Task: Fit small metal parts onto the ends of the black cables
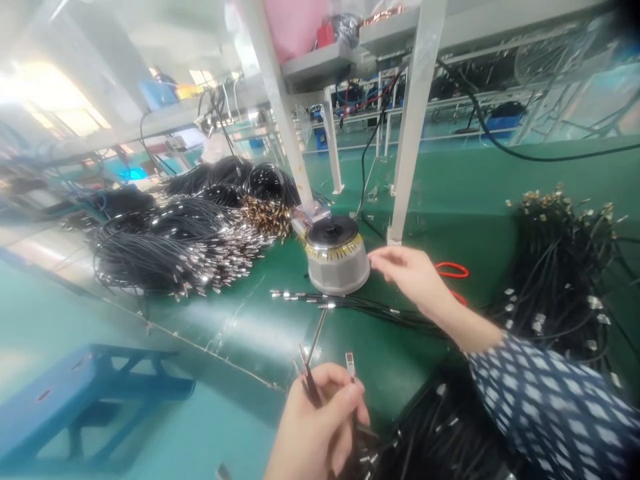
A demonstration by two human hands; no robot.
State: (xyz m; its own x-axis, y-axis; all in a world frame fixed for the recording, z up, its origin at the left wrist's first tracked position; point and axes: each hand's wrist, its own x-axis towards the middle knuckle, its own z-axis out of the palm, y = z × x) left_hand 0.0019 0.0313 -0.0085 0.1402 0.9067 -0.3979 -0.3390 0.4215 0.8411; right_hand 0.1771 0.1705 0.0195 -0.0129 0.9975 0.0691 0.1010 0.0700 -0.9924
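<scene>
My left hand [320, 420], low in the middle, is closed on black cables. One cable's flat silver connector [350, 363] points up beside the thumb, and thin dark ends [309, 380], blurred, stick up on the other side of the fingers. My right hand [407, 273] reaches forward, its thumb and index finger pinched together at the right side of a round grey dispenser [338, 273] with a black top and a ring of yellow strips. Whatever sits in that pinch is too small to make out. Several black cables [360, 305] with silver ends lie just in front of the dispenser.
Bundles of black cables [150, 247] with metal ends pile up at the left; more cable bundles [555, 267] lie at the right and near front. A red loop [453, 270] lies beyond my right wrist. White posts [410, 127] rise behind the green tabletop [240, 327]. A blue stool [90, 400] stands lower left.
</scene>
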